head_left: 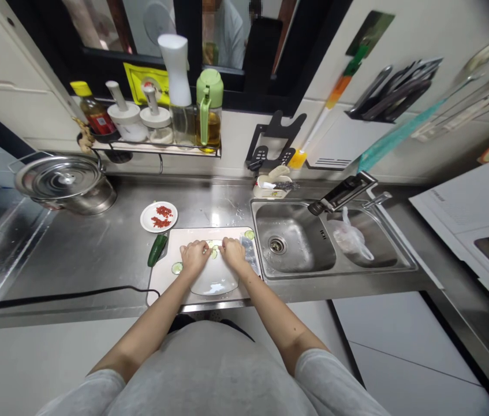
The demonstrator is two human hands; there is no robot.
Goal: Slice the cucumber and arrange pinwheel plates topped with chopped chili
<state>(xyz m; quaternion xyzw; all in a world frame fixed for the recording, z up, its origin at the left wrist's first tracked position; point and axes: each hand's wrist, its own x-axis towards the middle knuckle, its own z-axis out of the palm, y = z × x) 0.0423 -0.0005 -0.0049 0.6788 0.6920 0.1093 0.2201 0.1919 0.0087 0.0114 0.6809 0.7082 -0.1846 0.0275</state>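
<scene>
A pale cutting board (170, 280) lies on the steel counter in front of me, with a clear plate (216, 283) on its near half. Both hands rest on the board just beyond the plate. My left hand (194, 256) and my right hand (232, 252) have their fingers curled down around thin cucumber slices (213, 249) lying between them. Single slices lie at the board's left edge (177, 267) and far right corner (249, 234). A knife blade (249, 249) lies flat beside my right hand. A cucumber piece (157, 249) sits just left of the board.
A small plate of chopped red chili (159, 216) stands behind the board. A lidded steel pot (64, 184) is at the left, a bottle rack (157, 147) at the wall. A double sink (296, 245) with a plastic bag (350, 237) is on the right. A black cable (53, 297) runs along the counter's front.
</scene>
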